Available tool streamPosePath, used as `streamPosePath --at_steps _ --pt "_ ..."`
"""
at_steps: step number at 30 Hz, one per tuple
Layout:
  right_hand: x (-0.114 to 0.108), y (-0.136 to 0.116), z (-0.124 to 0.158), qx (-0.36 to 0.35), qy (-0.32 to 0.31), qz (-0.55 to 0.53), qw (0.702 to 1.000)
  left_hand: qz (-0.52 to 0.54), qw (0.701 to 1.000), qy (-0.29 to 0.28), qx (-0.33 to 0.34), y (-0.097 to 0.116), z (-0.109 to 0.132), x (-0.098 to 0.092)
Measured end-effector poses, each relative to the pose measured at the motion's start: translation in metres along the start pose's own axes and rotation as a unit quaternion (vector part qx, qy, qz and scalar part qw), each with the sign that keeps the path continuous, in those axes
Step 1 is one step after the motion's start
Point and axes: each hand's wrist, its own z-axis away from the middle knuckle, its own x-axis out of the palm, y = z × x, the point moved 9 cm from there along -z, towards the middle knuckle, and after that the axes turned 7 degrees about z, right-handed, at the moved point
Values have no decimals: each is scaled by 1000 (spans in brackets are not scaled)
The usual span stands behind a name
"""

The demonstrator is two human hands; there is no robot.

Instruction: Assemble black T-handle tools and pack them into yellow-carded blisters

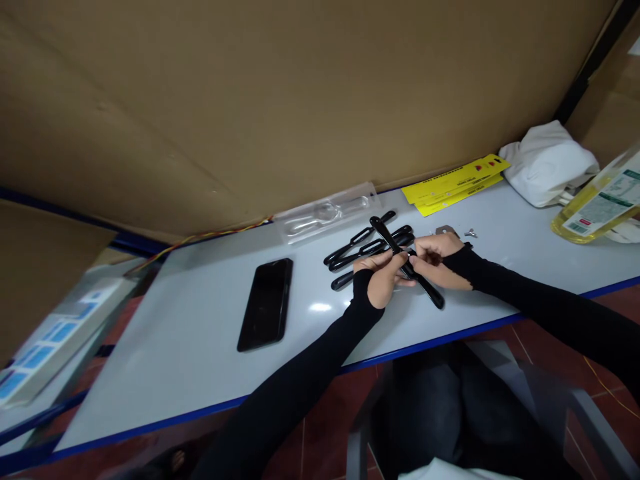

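Crossing a row of other handles [357, 248] near the far edge of the table [175, 320], a black handle [387, 235] is gripped at its middle by the left hand [383, 279] and right hand [440, 261], fingers curled around it.

- One black phone [266, 303].
- One clear blister pack [327, 213].
- Black handles [371, 248]: five or so, the pile's too blurred to be sure.
- Yellow cards [457, 180]: two at least.
- One oil bottle [597, 203].

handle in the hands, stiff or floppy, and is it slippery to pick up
Probably stiff: the handle juts straight out past both the left hand and right hand with no sag. Its glossy sheen suggests it could be slippery. Slim and long, it looks light for its size.
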Motion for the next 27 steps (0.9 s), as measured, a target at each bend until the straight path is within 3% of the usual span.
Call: streamPosePath --at_steps 5,10,16,22,27 --pt "6 7 0 37 -6 -18 999 -9 1000 3 -15 0 2 2" --pt "7 17 -2 69 13 -109 992 -10 1000 -8 -10 1 3 3" --pt "7 13 -5 51 6 -203 978 -3 1000 -16 -9 0 2 2" --pt "15 26 -2 150 -36 -234 960 -2 1000 -27 -3 -1 0 3" --pt "11 31 -1 155 -13 -195 968 -16 1000 -17 -3 1 2 1"
